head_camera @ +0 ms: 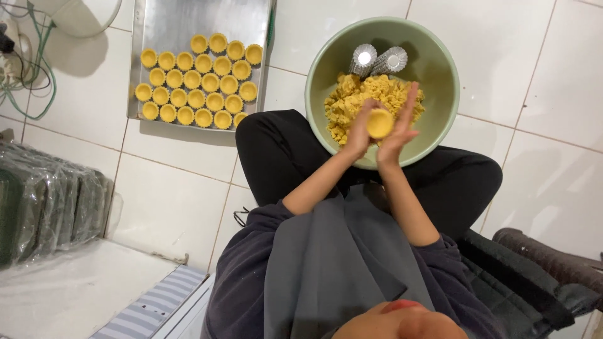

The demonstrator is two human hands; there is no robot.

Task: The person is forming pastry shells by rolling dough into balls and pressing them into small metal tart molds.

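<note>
A small round tart mould filled with yellow dough [379,123] is held between both hands over a pale green bowl [440,69]. My left hand [358,132] cups it from the left. My right hand [402,122] presses against it from the right with fingers stretched upward. The bowl rests on my lap and holds a heap of crumbly yellow dough [352,100]. Two empty fluted metal moulds [377,59] lie at its far side.
A metal tray [182,19] on the white tiled floor at upper left carries several rows of dough-lined tart shells [198,81]. Green cables [34,75] lie at far left, plastic-wrapped stacks [50,201] at left, and a dark cushion [540,257] at lower right.
</note>
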